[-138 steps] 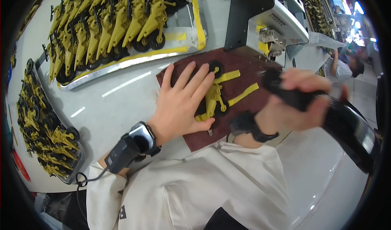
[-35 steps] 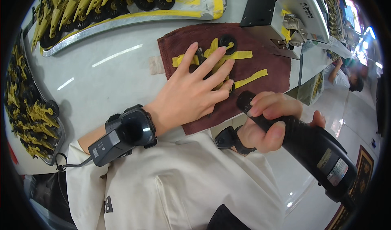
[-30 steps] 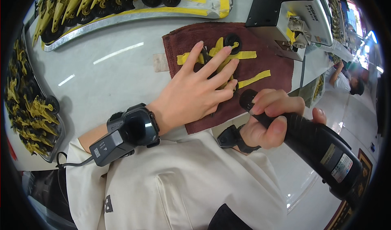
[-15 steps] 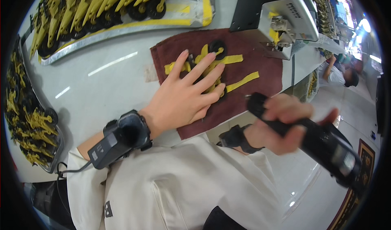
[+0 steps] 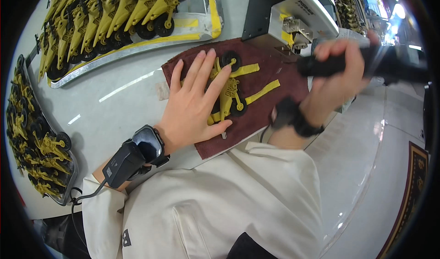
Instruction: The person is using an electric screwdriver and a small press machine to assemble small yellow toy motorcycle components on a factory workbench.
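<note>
A yellow toy motorcycle (image 5: 227, 92) with black wheels lies on its side on a dark red cloth (image 5: 275, 104). My left hand (image 5: 193, 93) rests over it, fingers stretched out, hiding part of its left side. My right hand (image 5: 341, 77) is closed around a black electric screwdriver (image 5: 323, 65), blurred by motion. The tool's thin tip points left, just below the metal outlet of a silver and black screw feeder (image 5: 315, 12). I cannot tell whether a screw sits on the tip.
At the far left, a metal tray (image 5: 133, 46) edged with yellow tape holds several similar motorcycles in a row. Another tray (image 5: 72, 178) at the left is heaped with more yellow parts. Two strips of yellow tape (image 5: 263, 91) lie on the cloth, right of the motorcycle.
My right hand has carried the screwdriver up and away from me, to the feeder. My left hand has shifted slightly left, uncovering more of the motorcycle. The whole view has shifted a little.
</note>
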### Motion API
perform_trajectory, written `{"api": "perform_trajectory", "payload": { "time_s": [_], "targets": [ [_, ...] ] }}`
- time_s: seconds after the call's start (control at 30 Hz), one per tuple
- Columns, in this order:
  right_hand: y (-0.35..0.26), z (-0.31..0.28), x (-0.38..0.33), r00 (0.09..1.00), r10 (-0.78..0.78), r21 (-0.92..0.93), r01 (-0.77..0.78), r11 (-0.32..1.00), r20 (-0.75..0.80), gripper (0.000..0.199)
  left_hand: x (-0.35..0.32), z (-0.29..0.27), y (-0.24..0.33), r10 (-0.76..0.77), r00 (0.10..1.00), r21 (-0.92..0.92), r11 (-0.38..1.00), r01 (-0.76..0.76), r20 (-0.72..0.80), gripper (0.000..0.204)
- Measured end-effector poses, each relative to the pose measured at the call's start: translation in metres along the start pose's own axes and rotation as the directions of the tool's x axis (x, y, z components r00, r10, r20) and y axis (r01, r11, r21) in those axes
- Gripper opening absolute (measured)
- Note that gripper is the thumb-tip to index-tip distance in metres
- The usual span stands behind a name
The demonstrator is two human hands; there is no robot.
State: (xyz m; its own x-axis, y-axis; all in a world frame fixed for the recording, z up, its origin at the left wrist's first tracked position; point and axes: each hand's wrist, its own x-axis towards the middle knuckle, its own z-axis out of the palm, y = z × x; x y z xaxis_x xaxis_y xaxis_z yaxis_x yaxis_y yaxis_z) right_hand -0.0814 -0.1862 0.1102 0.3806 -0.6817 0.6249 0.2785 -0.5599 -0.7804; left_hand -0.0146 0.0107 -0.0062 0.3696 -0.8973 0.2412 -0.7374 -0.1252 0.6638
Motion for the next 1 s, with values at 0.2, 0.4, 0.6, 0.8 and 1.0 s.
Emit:
{"api": "perform_trajectory", "payload": {
  "time_s": [0.2,0.4,0.6,0.8,1.0],
  "targets": [
    [-0.034,-0.01,-0.082,0.951,-0.114,0.357,0.004,0.934,0.288,0.085,0.0,0.001,-0.002,-0.015,0.999,0.041,0.999,0.013,0.041,0.095],
    [-0.036,-0.003,-0.104,0.937,-0.073,0.439,-0.091,0.894,0.342,0.077,-0.003,0.002,-0.003,-0.026,0.999,0.053,0.998,0.025,0.027,0.093],
    [-0.038,-0.008,-0.103,0.808,0.087,0.36,-0.352,0.864,0.583,0.032,-0.004,0.002,-0.004,-0.023,1.0,0.034,0.999,0.023,0.005,0.089],
    [-0.038,-0.006,-0.111,0.823,0.114,0.3,-0.327,0.896,0.557,0.029,-0.004,0.002,-0.006,-0.026,1.0,0.022,0.999,0.026,-0.012,0.087],
    [-0.036,-0.008,-0.116,0.839,0.075,0.323,-0.289,0.901,0.539,0.03,-0.006,0.003,-0.005,-0.035,0.999,0.004,0.999,0.035,-0.019,0.087]
  ]
}}
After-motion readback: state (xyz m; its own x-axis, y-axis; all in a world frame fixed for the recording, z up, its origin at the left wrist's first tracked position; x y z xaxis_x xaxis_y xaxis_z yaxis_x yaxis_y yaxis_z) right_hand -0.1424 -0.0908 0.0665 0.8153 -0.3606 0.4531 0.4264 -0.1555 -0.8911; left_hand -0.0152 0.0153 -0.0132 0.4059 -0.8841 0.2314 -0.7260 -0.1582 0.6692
